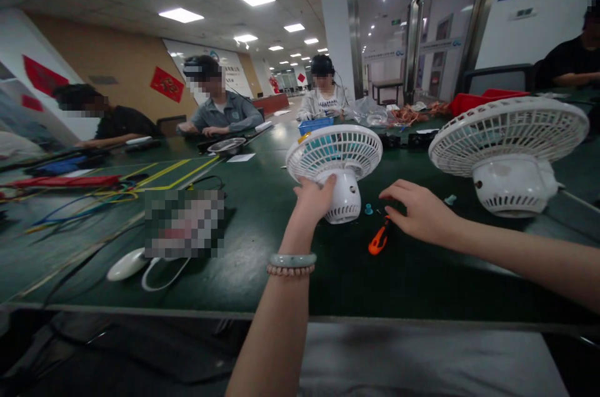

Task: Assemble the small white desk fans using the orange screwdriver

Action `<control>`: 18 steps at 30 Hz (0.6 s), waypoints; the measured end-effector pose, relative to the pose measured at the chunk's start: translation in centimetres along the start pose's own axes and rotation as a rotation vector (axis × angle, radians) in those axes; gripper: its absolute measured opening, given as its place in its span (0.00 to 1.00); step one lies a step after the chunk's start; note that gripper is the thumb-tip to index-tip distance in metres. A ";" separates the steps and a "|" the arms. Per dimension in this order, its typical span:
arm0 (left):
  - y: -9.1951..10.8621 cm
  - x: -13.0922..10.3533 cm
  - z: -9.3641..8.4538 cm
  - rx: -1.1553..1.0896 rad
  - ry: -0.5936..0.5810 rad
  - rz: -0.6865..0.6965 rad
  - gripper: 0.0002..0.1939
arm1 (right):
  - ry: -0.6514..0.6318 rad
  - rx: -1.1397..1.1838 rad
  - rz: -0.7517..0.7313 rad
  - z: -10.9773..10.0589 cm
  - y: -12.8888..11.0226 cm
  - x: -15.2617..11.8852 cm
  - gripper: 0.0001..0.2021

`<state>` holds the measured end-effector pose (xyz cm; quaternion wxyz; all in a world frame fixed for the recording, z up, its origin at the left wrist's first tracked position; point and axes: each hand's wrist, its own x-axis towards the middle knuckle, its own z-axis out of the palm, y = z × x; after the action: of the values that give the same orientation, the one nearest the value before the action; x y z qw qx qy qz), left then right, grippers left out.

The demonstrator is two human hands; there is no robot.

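My left hand (316,195) is closed around the near side of a small white fan (345,194), its thumb on the motor housing. The fan's round grille (328,156) faces up, and light blue blades show through it. Just right of it, my right hand (417,206) hovers with curved fingers, thumb and fingertips apart, nothing visible between them. Below its fingertips lies an orange-handled screwdriver (377,239); whether they touch I cannot tell. A small blue plastic piece (369,209) stands between the fan and my right hand.
A second white fan (510,181) sits at right, with a pale plastic piece (450,200) beside it. At left are a white cable (164,284) and colored wires (89,203). A blue basket (316,126) and red bin (487,99) stand farther back. Several people sit around the green table (253,247).
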<state>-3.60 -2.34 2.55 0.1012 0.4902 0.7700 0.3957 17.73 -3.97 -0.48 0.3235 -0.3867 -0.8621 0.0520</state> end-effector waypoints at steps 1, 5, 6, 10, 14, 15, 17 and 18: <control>0.1 -0.3 0.2 0.000 -0.014 -0.014 0.38 | -0.018 -0.001 0.013 0.6 0.0 0.5 0.12; 0.2 -0.9 0.8 -0.058 0.060 -0.043 0.35 | -0.089 -0.008 0.034 3.1 0.0 2.1 0.13; 0.1 -0.9 1.0 -0.070 0.101 -0.040 0.35 | -0.102 -0.003 0.037 3.7 0.0 2.4 0.13; -0.2 -0.9 1.9 -0.090 0.203 0.016 0.38 | -0.096 0.054 0.084 5.0 0.0 3.1 0.11; -0.1 -1.6 2.3 -0.065 0.160 -0.005 0.47 | -0.089 0.111 0.134 5.6 0.7 3.5 0.10; 0.0 -1.8 2.3 -0.051 0.142 -0.012 0.48 | -0.093 0.120 0.145 5.8 0.9 3.5 0.10; 0.1 -2.1 2.3 -0.023 0.123 -0.016 0.49 | -0.105 0.131 0.161 6.0 1.4 3.5 0.09; 0.2 -2.2 2.3 -0.011 0.124 -0.014 0.49 | -0.109 0.135 0.169 6.1 1.6 3.5 0.10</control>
<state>-1.14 -3.02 0.65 0.0585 0.4589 0.7760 0.4287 13.36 0.57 -3.99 0.2959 -0.4320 -0.8371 0.1582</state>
